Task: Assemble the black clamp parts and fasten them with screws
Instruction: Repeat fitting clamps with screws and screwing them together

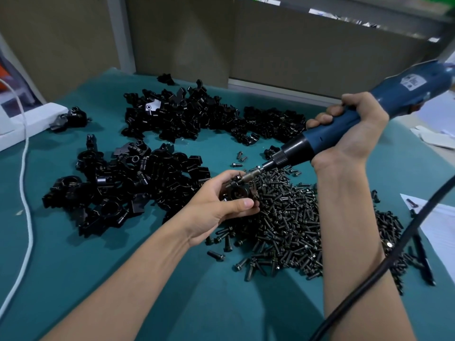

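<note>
Worktop (73,254), teal cover, carries everything.

Two heaps of loose black clamp parts: far heap (197,119) at centre-back, near heap (123,188) at L.

Screw pile (290,222), dark flanged bolts, spreads centre-R, just beside the near heap. A few strays lie apart toward the far heap.

Blue electric screwdriver (369,114) slants down from upper R to centre and has a black nose. Its black cord (394,254) crosses in front of the R forearm.

R hand (352,134) grasps the driver body, fingers curled round it.

L hand (216,207) grips the clamp assy (240,193) over the L edge of the screw pile, thumb across its front, fingers behind.

Driver bit (248,174) touches the top of the clamp assy.

White sticker (414,82) on the driver has dark print. Too blurred to read, no brand legible.

Misc: white cable (24,180) down L side, white box (32,121) far L, paper sheet (440,225) at R edge.
</note>
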A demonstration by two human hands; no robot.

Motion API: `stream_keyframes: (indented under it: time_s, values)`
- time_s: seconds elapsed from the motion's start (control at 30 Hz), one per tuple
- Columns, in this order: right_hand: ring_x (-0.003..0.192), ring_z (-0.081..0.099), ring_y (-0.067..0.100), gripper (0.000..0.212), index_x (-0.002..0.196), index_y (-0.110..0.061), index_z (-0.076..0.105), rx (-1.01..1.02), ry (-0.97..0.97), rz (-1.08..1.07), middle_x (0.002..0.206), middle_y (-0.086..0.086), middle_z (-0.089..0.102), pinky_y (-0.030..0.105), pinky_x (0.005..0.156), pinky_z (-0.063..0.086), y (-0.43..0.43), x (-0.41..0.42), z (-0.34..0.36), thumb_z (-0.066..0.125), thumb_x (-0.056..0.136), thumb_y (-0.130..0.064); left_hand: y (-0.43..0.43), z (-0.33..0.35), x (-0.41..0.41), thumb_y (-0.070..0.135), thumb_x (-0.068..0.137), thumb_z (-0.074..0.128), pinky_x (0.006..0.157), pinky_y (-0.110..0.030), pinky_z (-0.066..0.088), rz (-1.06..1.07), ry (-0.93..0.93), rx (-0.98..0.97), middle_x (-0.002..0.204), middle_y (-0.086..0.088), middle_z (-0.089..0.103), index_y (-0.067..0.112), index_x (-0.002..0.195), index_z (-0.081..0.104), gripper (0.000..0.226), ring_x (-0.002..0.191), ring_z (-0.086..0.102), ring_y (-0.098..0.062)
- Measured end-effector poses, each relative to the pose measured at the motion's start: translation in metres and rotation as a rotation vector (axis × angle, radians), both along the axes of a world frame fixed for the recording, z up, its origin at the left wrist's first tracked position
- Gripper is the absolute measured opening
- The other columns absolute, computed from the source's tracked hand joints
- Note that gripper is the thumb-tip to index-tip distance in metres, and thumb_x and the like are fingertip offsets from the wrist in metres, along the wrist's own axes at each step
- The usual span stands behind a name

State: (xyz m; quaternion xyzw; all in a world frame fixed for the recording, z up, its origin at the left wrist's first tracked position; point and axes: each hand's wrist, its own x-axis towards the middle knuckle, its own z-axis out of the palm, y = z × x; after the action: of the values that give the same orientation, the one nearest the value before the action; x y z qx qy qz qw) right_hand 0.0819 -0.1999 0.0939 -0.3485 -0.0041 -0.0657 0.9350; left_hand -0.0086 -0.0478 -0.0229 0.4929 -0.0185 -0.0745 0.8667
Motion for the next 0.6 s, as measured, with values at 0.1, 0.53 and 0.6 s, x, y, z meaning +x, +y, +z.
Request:
stream_keyframes:
  time_s: [0.1, 0.53, 0.6]
  values:
    - [0.045, 0.038, 0.012, 0.021, 0.066, -0.015, 0.043, 0.005, 0.001, 0.01, 0.055, -0.002, 0.042, 0.023, 0.047, 0.037, -0.0004, 0.0, -0.0006, 0.053, 0.081, -0.006, 0.0005, 0.0012, -0.0002, -0.007, 0.072, 0.07, 0.08, -0.031, 0.059, 0.006, -0.016, 0.023, 0.11, -0.018, 0.063, 0.008, 0.123, 0.058, 0.055, 0.092, 0.071, -0.028]
    - [0.044, 0.036, 0.012, 0.024, 0.063, -0.015, 0.042, 0.027, -0.001, 0.022, 0.054, -0.002, 0.041, 0.023, 0.047, 0.037, 0.0013, -0.0004, -0.0006, 0.051, 0.083, -0.006, 0.0003, -0.0006, 0.0004, -0.003, 0.072, 0.073, 0.077, -0.037, 0.06, 0.012, -0.061, 0.088, 0.103, -0.009, 0.066, 0.008, 0.123, 0.058, 0.054, 0.092, 0.071, -0.028]
    - [0.044, 0.037, 0.012, 0.023, 0.063, -0.015, 0.042, 0.026, -0.007, 0.022, 0.054, -0.002, 0.041, 0.023, 0.047, 0.037, 0.0015, -0.0006, -0.001, 0.051, 0.083, -0.006, -0.0001, -0.0009, 0.0002, -0.001, 0.071, 0.073, 0.078, -0.038, 0.06, 0.015, -0.059, 0.086, 0.104, -0.01, 0.065, 0.008, 0.124, 0.058, 0.056, 0.093, 0.071, -0.03]
